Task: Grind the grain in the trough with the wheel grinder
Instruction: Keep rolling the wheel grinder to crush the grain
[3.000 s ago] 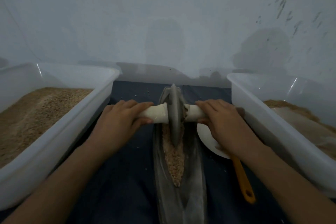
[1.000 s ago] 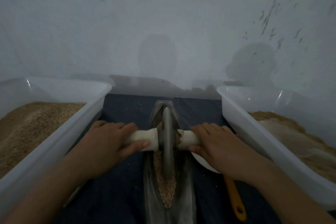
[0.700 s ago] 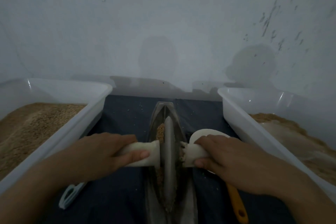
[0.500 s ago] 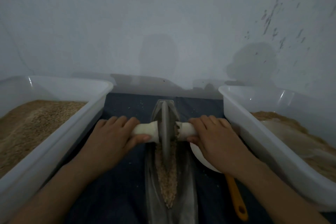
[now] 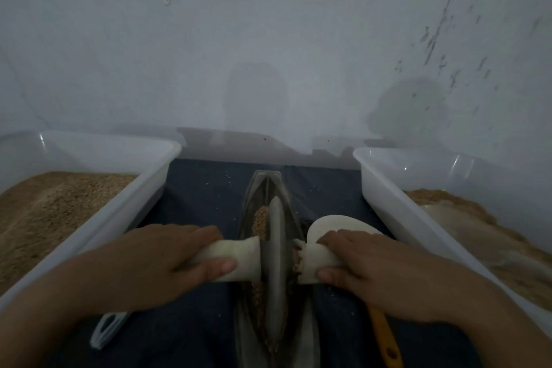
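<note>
A narrow boat-shaped metal trough (image 5: 263, 185) lies lengthwise on the dark cloth between two tubs. Brown grain (image 5: 259, 219) shows in it beside and beyond the wheel. The grey wheel grinder (image 5: 276, 266) stands upright in the trough, near the middle of its length. Its pale axle handle sticks out on both sides. My left hand (image 5: 161, 263) is closed around the left handle stub and my right hand (image 5: 370, 269) around the right stub.
A white tub (image 5: 143, 188) of brown grain stands at the left, another white tub (image 5: 388, 206) with ground material at the right. A white scoop (image 5: 337, 222) with an orange handle (image 5: 383, 343) lies right of the trough. A pale plastic handle (image 5: 107, 330) lies under my left arm. A wall rises behind.
Over the last half second the wheel has rolled back toward me along the trough, my hands coming with it. Grain at the far end and the white scoop are uncovered again.
</note>
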A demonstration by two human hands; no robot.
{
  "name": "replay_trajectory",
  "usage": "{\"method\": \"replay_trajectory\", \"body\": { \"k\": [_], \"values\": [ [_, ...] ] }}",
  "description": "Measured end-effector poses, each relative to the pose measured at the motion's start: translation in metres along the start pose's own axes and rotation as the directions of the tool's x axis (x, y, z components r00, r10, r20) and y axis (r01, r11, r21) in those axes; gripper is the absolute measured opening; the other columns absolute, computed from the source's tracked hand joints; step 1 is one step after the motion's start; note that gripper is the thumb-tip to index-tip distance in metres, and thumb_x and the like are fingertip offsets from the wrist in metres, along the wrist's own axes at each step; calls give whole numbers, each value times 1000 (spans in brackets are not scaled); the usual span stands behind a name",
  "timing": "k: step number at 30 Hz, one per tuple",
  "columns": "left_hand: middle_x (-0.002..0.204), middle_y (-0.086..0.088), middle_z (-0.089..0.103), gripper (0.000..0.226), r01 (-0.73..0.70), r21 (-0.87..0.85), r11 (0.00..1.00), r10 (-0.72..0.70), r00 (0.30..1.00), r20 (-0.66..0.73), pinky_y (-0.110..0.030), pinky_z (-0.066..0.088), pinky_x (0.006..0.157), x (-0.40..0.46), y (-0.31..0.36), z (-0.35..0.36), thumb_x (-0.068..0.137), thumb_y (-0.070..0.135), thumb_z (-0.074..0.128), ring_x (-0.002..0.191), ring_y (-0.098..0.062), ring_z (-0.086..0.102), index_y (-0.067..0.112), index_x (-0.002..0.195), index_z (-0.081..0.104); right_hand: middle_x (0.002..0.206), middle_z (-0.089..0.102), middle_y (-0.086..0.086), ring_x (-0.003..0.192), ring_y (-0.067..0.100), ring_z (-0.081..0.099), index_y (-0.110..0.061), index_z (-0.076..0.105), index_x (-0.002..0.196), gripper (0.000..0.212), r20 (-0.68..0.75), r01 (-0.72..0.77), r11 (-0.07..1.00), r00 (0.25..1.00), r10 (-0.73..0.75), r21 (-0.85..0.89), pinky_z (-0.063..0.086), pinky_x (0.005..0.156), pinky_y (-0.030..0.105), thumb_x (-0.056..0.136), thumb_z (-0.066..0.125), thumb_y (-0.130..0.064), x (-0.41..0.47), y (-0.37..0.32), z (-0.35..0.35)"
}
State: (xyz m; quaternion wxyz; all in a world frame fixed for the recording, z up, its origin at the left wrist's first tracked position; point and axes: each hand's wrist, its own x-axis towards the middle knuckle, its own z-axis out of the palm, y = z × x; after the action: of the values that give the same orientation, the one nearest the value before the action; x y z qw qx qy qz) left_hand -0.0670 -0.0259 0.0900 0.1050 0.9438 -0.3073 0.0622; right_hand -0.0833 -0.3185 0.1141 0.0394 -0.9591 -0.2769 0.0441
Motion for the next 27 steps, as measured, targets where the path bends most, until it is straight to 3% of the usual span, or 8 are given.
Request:
{"method": "replay_trajectory", "body": {
  "k": [3,6,10,12,17,20,24,27],
  "values": [
    [87,17,55,63,24,-70,997,-21,999,48,-18,43,73,0,2,-3,66,88,5,82,4,53,45,94,41,101,45,-14,91,5,44,-32,39,118,37,-18,-14,1000,1000,13,-28,33,77,26,93,28,-57,-1,-2,-1],
    [87,17,53,58,69,-12,998,-69,997,28,-19,39,73,11,0,4,70,80,6,81,3,51,42,94,41,108,47,-15,92,3,41,-33,41,119,38,-210,-30,992,978,3,-126,30,79,26,92,27,-57,14,3,13],
    [95,11,55,80,217,208,954,-148,942,-302,-28,36,73,26,0,27,77,75,-8,88,-12,54,31,109,50,112,51,-5,99,13,44,-26,44,128,38,-477,-118,976,879,15,-185,28,86,28,95,38,-45,45,13,36],
    [86,-2,63,84,248,255,935,-137,913,-384,-34,42,66,30,3,34,87,67,-3,75,-24,60,17,98,64,113,53,-1,101,18,47,-21,47,129,40,-521,-138,977,853,34,-161,31,91,32,95,44,-40,54,16,40],
    [90,8,60,82,139,251,958,-41,932,-359,-30,40,69,25,3,24,79,73,-8,79,-15,57,27,102,56,112,44,-9,96,8,37,-28,38,130,40,-410,-101,979,912,21,-176,23,81,25,96,32,-48,42,18,36],
    [87,20,50,64,38,138,990,-17,989,-150,-21,37,73,12,0,12,72,80,-5,80,3,49,41,95,40,113,45,-14,98,4,41,-33,37,123,37,-221,-22,995,975,-1,-99,30,83,24,93,29,-54,21,10,19],
    [86,16,56,65,27,-69,997,-25,999,39,-19,43,73,-1,3,-6,69,86,8,81,3,54,38,93,46,103,49,-13,94,4,47,-31,40,116,35,14,2,1000,1000,-2,3,38,83,26,93,29,-56,-2,-1,0],
    [82,15,56,62,69,-97,993,-64,996,55,-21,43,73,2,5,-5,71,83,10,77,2,53,36,87,48,101,48,-15,90,3,46,-32,41,116,36,-56,-14,999,998,12,-34,36,78,25,93,29,-56,4,-1,3]
  ]
}}
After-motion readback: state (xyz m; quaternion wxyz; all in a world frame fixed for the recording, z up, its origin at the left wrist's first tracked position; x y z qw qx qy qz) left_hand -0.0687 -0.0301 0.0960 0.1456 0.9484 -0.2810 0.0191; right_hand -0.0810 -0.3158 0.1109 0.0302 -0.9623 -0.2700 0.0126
